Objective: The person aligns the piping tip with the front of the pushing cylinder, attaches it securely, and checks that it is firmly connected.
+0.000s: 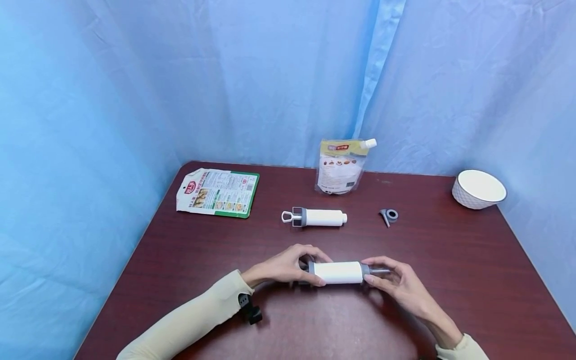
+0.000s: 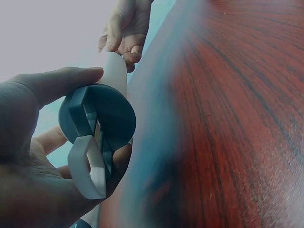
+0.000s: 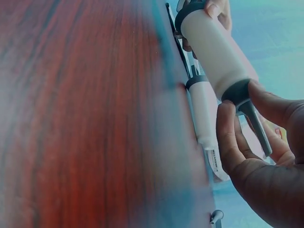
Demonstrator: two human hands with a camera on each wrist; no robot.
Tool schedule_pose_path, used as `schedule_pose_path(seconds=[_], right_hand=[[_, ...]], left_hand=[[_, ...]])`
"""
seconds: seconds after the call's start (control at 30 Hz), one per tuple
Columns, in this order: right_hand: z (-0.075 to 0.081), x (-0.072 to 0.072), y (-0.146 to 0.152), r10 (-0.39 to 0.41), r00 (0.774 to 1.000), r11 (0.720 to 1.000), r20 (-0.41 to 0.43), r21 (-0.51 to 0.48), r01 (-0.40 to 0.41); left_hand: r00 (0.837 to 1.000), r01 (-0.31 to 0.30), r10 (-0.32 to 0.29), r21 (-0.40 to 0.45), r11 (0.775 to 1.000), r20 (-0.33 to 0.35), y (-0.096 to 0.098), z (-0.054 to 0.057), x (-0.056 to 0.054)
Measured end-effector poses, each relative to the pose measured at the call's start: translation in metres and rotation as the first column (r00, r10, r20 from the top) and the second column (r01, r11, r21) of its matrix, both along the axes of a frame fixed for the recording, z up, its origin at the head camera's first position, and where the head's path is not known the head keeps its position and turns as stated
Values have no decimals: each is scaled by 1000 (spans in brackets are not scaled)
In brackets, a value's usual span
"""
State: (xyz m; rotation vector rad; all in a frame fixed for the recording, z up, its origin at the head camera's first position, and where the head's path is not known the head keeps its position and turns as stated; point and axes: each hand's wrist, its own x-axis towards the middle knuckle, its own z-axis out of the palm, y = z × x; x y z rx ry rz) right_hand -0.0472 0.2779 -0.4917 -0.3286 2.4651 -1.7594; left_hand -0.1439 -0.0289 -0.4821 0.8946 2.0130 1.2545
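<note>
A white pastry syringe (image 1: 337, 273) with grey end caps is held level between both hands near the table's front. My left hand (image 1: 284, 266) grips its handle end, with the thumb along the barrel. In the left wrist view, the white pull ring (image 2: 86, 167) sticks out from the grey flange (image 2: 118, 114). At the other end, my right hand (image 1: 408, 289) pinches the grey collar (image 3: 237, 92) between thumb and fingers. A thin grey nozzle (image 3: 258, 133) points out past that collar, alongside the right palm.
Behind the hands lies a second white syringe (image 1: 324, 218). To its right is a small grey nozzle piece (image 1: 391, 215). A spouted pouch (image 1: 339, 170) stands at the back, a flat green-and-white packet (image 1: 220, 192) lies back left, and a white bowl (image 1: 472, 196) sits back right.
</note>
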Motion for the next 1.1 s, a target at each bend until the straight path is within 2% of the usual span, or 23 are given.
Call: schedule_pose_path(seconds=[0.23, 0.37, 0.67, 0.73, 0.9, 1.1], right_hand=[[-2, -1, -4, -14, 999, 1000, 52, -17, 15], [0, -1, -5, -18, 998, 1000, 54, -8, 18], [2, -3, -3, 45, 999, 999, -1, 0, -45], [1, -4, -3, 33, 999, 999, -12, 7, -33], [0, -5, -7, -18, 1000, 1000, -7, -9, 18], [-1, -5, -14, -53, 997, 997, 48, -54, 56]], left_hand=[[999, -3, 2, -23, 1000, -45, -1, 1, 2], [1000, 11, -12, -20, 1000, -24, -3, 3, 1], [998, 27, -28, 13, 1000, 58, -7, 3, -2], [999, 22, -22, 11, 1000, 40, -7, 3, -2], [998, -9, 10, 16, 1000, -70, -5, 3, -1], [977, -35, 39, 24, 999, -208, -5, 3, 0]])
